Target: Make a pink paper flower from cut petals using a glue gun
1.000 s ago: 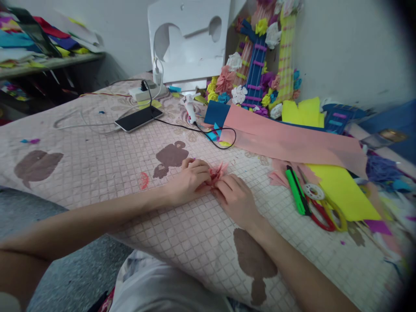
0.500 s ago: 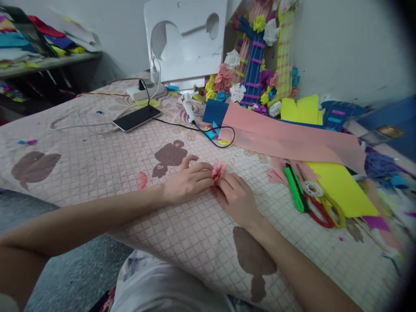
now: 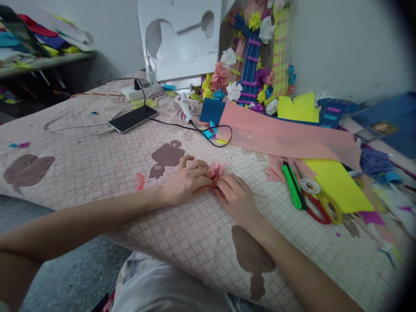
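A small pink paper flower (image 3: 216, 170) with pointed, gathered petals stands between my two hands, just above the quilted cloth. My left hand (image 3: 189, 181) pinches it from the left, fingers bent around its base. From the right, my right hand (image 3: 236, 197) closes its thumb and fingertips on the same base. The lower end of the flower is hidden by my fingers. Right of my hands lie pink paper scraps (image 3: 274, 174), a green box cutter (image 3: 293, 186) and scissors with red and yellow handles (image 3: 320, 210).
A white glue gun (image 3: 184, 107) with a black cord lies beyond my hands. Left of it are a phone (image 3: 133, 118) and a power strip (image 3: 133, 92). Long pink paper (image 3: 286, 138) and yellow paper (image 3: 341, 186) lie right. Paper-flowered guitar shapes (image 3: 250, 65) lean on the wall.
The view has shifted slightly, so the table's things appear a little further left. Both hands stay on the pink flower, and its petals look a bit more spread.
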A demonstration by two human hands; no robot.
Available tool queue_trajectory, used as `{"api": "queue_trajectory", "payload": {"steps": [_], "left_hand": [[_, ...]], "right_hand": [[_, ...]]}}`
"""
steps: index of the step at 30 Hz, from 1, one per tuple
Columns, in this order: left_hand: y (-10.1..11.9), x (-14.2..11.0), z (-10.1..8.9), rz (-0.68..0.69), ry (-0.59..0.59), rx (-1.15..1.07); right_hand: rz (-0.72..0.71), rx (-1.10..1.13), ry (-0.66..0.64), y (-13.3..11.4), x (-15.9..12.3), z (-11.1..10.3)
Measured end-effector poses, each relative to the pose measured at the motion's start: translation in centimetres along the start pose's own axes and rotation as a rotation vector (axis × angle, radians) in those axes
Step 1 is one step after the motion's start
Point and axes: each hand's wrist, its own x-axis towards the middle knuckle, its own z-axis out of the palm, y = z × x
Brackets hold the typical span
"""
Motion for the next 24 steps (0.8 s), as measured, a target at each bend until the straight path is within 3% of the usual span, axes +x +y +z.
{"api": "queue_trajectory", "payload": {"steps": [9, 15, 24], "left_hand": [[0.50, 0.34, 0.14, -0.041, -0.050, -0.017], [0.37, 0.13, 0.23, -0.063, 0.009, -0.006], [0.57, 0.27, 0.11, -0.071, -0.026, -0.003]], "right_hand": [[0.035, 0.039, -0.009, -0.10, -0.20, 0.22], [0.016, -0.031, 0.002, -0.17, -0.15, 0.26], [0.075, 0.042, 0.030, -0.17, -0.64, -0.12]]}}
